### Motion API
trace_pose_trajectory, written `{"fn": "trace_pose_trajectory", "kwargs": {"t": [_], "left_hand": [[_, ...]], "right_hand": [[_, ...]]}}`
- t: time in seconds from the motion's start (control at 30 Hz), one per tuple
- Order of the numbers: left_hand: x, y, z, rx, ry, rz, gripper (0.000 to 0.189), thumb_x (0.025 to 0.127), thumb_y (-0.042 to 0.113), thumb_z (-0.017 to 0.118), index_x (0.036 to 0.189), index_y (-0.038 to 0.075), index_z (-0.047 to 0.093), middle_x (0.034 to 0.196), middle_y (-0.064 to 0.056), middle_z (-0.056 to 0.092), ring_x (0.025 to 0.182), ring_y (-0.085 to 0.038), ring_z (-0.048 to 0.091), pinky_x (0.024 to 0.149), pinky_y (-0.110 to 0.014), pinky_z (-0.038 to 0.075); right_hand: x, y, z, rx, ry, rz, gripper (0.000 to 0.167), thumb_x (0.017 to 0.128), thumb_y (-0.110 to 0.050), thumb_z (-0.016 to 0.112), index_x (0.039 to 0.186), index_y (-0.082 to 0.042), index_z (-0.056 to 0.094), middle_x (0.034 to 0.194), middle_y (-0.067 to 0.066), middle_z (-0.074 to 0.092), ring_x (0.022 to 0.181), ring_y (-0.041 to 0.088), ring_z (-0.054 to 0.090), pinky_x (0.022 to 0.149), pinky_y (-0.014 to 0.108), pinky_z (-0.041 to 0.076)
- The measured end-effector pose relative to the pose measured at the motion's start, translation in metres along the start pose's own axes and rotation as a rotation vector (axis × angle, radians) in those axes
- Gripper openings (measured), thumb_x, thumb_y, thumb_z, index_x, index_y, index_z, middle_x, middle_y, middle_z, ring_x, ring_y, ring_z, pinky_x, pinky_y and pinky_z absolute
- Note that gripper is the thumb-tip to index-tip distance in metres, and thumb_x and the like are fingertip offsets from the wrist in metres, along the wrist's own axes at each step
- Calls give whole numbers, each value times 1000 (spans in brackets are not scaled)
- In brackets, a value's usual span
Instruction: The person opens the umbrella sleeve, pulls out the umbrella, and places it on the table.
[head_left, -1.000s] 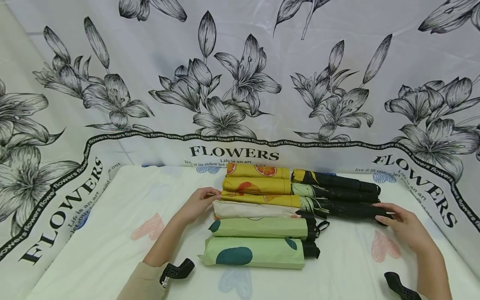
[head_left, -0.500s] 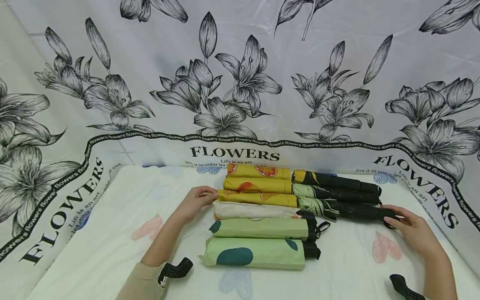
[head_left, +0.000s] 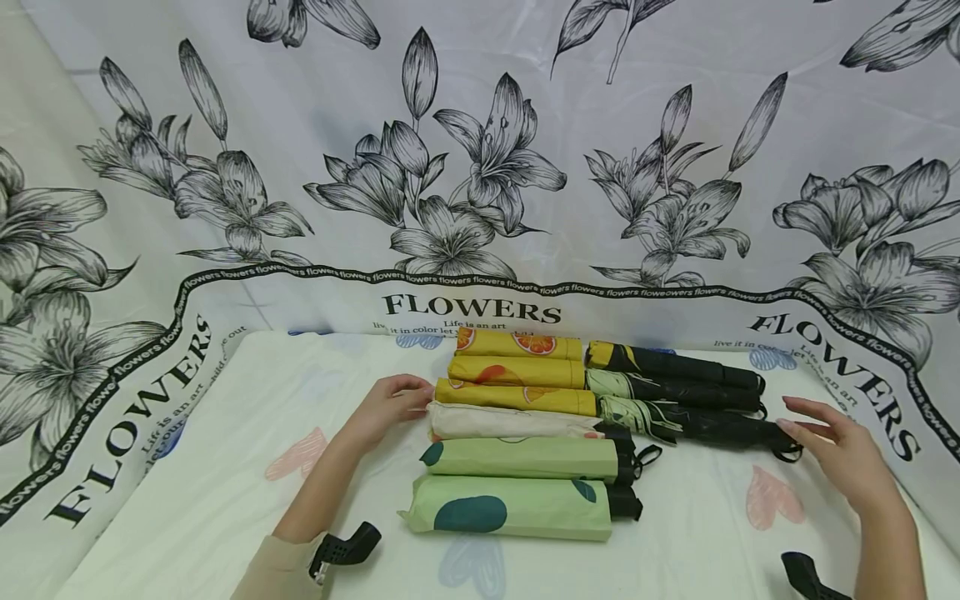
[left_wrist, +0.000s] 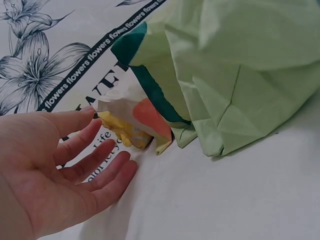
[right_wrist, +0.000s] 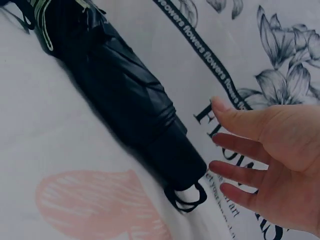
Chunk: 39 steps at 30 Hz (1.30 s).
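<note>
Several folded umbrellas and umbrella sleeves lie in a row. My left hand (head_left: 386, 408) is at the left end of a yellow, orange-print sleeve (head_left: 517, 397), fingers loosely extended. In the left wrist view that hand (left_wrist: 65, 165) has its index fingertip right at the crumpled yellow sleeve end (left_wrist: 122, 131). A black folded umbrella (head_left: 720, 424) with pale green patterned edges extends from the sleeve's right end. Past its handle end my right hand (head_left: 836, 442) is spread. The right wrist view shows the hand (right_wrist: 280, 160) apart from the black umbrella (right_wrist: 135, 105) and its wrist loop (right_wrist: 187, 200).
In front lie a cream sleeve (head_left: 517, 422) and two light green ones, the nearer green sleeve (head_left: 540, 515) with a dark green patch. Behind are two more yellow sleeves (head_left: 517, 372) beside black umbrellas (head_left: 690, 390). A flower-print curtain (head_left: 480, 192) stands behind the white cloth (head_left: 315, 517).
The black umbrella's handle end has shifted right, and the yellow sleeve slightly left. My right hand has let go of the handle and opened beside it. The left hand has barely moved.
</note>
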<state>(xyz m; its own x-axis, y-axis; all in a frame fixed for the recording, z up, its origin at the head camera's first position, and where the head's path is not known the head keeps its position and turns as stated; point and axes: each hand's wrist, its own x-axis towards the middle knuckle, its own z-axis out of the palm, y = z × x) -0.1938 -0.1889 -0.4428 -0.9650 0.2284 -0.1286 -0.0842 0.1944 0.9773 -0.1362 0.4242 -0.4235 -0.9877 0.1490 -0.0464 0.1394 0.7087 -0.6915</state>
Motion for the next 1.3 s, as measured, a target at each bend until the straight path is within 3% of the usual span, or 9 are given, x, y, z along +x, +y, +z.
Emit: {"fn": "trace_pose_trajectory", "kwargs": {"t": [0.07,0.17,0.23,0.33,0.4,0.5,0.77,0.97,1.3], "left_hand": [[-5,1,0,-5,1,-5,35,107,13,62,126,-16,61,120,-17,70,104,-12,68,100,-43,60],[-13,3,2,2,-6,-3,37,107,14,61,129,-16,60,124,-19,68,104,-14,68,100,-43,59],[-18,3,4,7,-7,1,39,107,16,61,131,-15,60,127,-21,67,106,-15,68,100,-42,59],[-25,3,7,2,0,8,40,108,17,61,133,-14,60,131,-22,65,107,-16,67,100,-42,60],[-28,3,10,-7,7,5,40,108,17,62,134,-13,61,132,-22,65,107,-15,67,100,-42,60],[-33,4,14,-21,20,-2,39,107,16,64,134,-12,61,132,-22,64,105,-13,68,99,-41,60],[-34,1,22,-58,40,25,37,104,10,66,133,-13,60,125,-22,64,94,-14,72,93,-37,62],[-30,-4,25,-91,74,11,35,104,6,66,130,-15,59,106,-8,66,84,-12,74,86,-30,64],[-30,-8,25,-115,100,7,33,103,5,67,128,-16,60,95,-1,67,81,-10,74,82,-27,63]], "right_hand": [[-2,-13,4,-32,25,-12,64,110,-41,56,160,-3,40,155,37,39,128,53,49,93,56,54],[-6,-33,13,-56,59,-57,63,110,-37,56,155,5,42,152,40,42,127,61,49,74,23,56],[-9,-47,22,-69,80,-99,60,110,-37,58,151,5,47,149,38,47,121,53,57,64,9,46],[-15,-66,37,-54,99,-166,55,109,-35,61,149,2,52,145,34,54,109,11,65,70,4,44],[-19,-77,49,-31,97,-213,50,108,-32,63,146,0,56,141,32,58,100,-15,54,74,3,44],[-25,-91,70,4,79,-269,42,107,-25,66,142,-2,61,135,28,64,95,-28,43,76,3,46],[-29,-116,107,13,84,-309,29,101,-17,74,128,-5,72,119,17,74,88,-3,60,72,19,53],[-32,-121,118,28,13,-295,29,101,-17,74,128,-8,73,121,14,74,92,16,68,76,26,56],[-29,-116,131,72,-113,-297,27,99,-12,75,123,0,73,108,12,75,89,17,72,73,25,58]]}}
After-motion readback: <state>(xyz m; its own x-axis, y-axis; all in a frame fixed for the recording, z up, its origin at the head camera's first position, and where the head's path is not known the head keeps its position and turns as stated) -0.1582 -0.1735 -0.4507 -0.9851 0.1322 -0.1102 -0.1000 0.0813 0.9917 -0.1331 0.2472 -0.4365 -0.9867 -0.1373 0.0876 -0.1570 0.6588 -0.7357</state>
